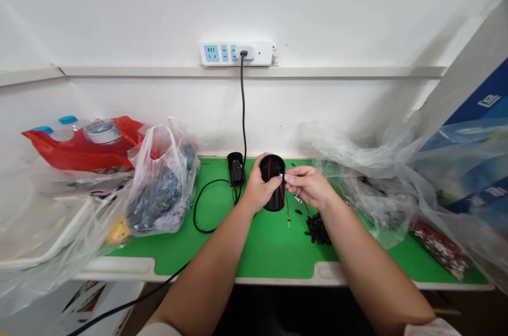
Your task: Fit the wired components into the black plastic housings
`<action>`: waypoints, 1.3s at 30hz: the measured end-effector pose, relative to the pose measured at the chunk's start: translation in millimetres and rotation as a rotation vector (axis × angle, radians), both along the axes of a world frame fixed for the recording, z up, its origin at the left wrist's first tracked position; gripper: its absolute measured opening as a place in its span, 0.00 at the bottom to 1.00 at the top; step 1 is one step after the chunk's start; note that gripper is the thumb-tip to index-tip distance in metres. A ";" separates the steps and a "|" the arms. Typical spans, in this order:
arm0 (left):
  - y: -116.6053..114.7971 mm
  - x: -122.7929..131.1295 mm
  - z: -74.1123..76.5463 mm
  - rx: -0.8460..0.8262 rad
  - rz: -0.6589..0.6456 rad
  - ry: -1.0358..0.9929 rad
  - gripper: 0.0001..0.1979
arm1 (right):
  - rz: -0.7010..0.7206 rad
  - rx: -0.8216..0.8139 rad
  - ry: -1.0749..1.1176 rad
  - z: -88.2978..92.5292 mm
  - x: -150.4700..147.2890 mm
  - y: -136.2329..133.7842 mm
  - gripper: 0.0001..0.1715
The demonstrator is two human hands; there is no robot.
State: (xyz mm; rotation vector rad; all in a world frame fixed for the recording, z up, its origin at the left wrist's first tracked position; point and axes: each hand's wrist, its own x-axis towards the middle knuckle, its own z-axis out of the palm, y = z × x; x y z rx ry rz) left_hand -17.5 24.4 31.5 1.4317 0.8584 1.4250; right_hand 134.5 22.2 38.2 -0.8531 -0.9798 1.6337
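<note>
My left hand (pixel 259 189) wraps around a black plastic cylinder (pixel 273 199) and holds it upright over the green mat (pixel 270 254). Thin red and black wires (pixel 282 199) run out of its open top and hang down its side. My right hand (pixel 307 185) pinches at the cylinder's upper edge, apparently on a wire, though the fingers hide the exact spot. A second black cylinder (pixel 236 168) stands to the left, with a black cable (pixel 206 206) looping from it. Below my right hand lies a heap of small black parts (pixel 317 230).
A wall-mounted power strip (pixel 236 53) feeds a black cord down to the mat. Clear plastic bags (pixel 162 182) of dark parts stand at left and right. Behind them lie a red package (pixel 79 148) and plastic bottles. A blue carton (pixel 472 114) stands at far right.
</note>
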 end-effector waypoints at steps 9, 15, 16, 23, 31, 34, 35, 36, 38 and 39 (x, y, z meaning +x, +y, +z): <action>2.2 -1.4 3.2 0.023 0.047 -0.020 0.27 | -0.031 0.393 -0.373 0.8 -7.7 -4.5 0.12; 8.3 -3.9 -2.1 0.073 0.134 0.002 0.26 | -0.143 0.804 -0.770 3.6 -18.0 -9.1 0.17; 8.7 -4.3 -2.5 0.071 0.144 0.007 0.26 | -0.157 0.813 -0.783 3.0 -20.2 -9.7 0.16; 8.4 -4.7 -2.1 0.092 0.197 0.028 0.26 | -0.187 0.802 -0.757 -6.6 -28.3 -10.1 0.13; 3.6 -0.3 -1.2 0.142 0.253 0.096 0.24 | -0.356 0.833 -0.893 -18.0 -36.0 -15.4 0.13; 1.5 1.4 -0.7 0.141 0.277 0.106 0.23 | -0.380 0.824 -0.942 -18.7 -37.3 -17.8 0.13; 0.9 1.8 -0.4 0.143 0.284 0.110 0.23 | -0.380 0.823 -0.960 -18.7 -37.3 -18.5 0.13; 0.2 2.1 -0.2 0.146 0.290 0.115 0.23 | -0.377 0.824 -0.976 -18.5 -37.1 -19.0 0.13; -0.8 2.3 0.3 0.150 0.304 0.121 0.24 | -0.369 0.825 -0.994 -18.6 -36.8 -19.9 0.13; -1.2 2.3 0.3 0.150 0.308 0.123 0.24 | -0.366 0.823 -0.994 -18.8 -36.8 -20.1 0.13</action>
